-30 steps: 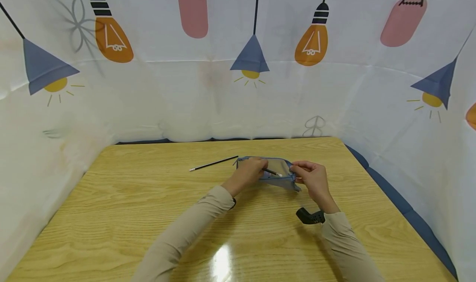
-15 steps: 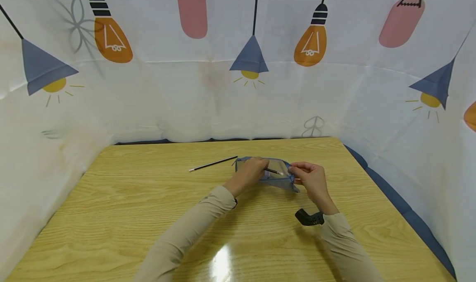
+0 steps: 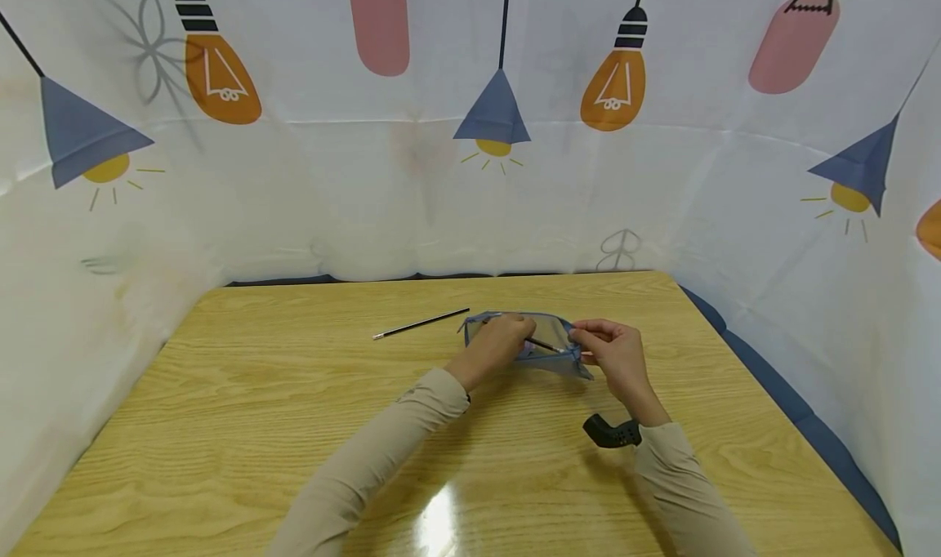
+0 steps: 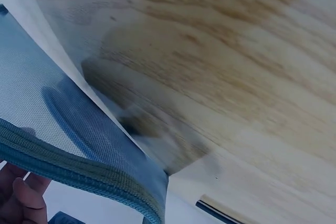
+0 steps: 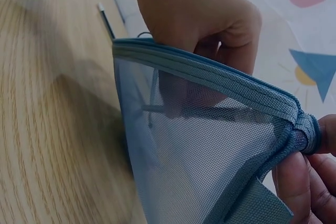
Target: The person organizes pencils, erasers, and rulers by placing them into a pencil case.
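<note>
A blue-edged mesh zip pouch point(image 3: 555, 367) stands with its top open near the far side of the table. My left hand point(image 3: 500, 343) reaches into that opening, its fingers around a dark pencil point(image 3: 544, 345). Through the mesh in the right wrist view, the pencil point(image 5: 215, 113) lies across the inside of the pouch, below the left hand point(image 5: 197, 17). My right hand point(image 3: 617, 361) pinches the pouch's right end by the zip, and its fingers point(image 5: 294, 182) show there close up. The left fingertips are partly hidden by mesh.
A second dark pencil point(image 3: 421, 323) with a pale end lies on the wooden table point(image 3: 294, 426), left of the pouch. Behind the table hangs a white cloth point(image 3: 331, 198) printed with lamps and bulbs. A black wrist strap point(image 3: 612, 432) is by the right wrist.
The left hand has shifted slightly to the right, and the pencil's pale end sits lower toward the pouch's near rim. The right hand keeps its pinch; the loose pencil has not moved.
</note>
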The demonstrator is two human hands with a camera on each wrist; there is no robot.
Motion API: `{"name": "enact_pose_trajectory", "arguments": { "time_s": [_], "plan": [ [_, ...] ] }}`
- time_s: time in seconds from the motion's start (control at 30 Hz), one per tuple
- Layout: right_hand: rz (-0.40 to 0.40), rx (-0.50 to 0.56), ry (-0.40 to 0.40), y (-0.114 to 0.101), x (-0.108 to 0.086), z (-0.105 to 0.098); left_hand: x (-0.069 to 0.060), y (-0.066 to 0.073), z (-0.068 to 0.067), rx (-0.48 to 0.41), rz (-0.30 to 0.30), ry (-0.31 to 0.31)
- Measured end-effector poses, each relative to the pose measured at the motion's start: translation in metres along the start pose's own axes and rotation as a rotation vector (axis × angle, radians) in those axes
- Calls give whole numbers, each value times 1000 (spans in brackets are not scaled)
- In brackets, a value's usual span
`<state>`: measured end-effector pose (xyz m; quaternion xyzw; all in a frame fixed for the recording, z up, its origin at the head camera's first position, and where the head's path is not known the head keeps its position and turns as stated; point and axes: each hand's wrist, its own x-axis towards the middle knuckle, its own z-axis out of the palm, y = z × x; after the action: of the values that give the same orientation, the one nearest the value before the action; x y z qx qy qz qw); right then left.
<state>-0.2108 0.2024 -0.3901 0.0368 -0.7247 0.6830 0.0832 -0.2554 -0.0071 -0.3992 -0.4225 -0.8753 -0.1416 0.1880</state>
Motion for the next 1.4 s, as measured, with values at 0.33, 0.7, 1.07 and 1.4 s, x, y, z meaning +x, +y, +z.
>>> {"name": "enact_pose_trajectory", "arguments": {
  "time_s": [0.33,0.7,1.07,1.4],
  "plan": [
    [-19,-2,9,-2,-1,-1,2,5,4,27,-1,-128],
    [-26,-22,40,-2,-1,0,3,10,1,48,-16,-173],
    [-19,-1,49,-2,-3,0,2,11,1,64,-39,-163],
    [10,0,64,-2,-3,0,2,11,-3,45,-66,-158]
  ]
}}
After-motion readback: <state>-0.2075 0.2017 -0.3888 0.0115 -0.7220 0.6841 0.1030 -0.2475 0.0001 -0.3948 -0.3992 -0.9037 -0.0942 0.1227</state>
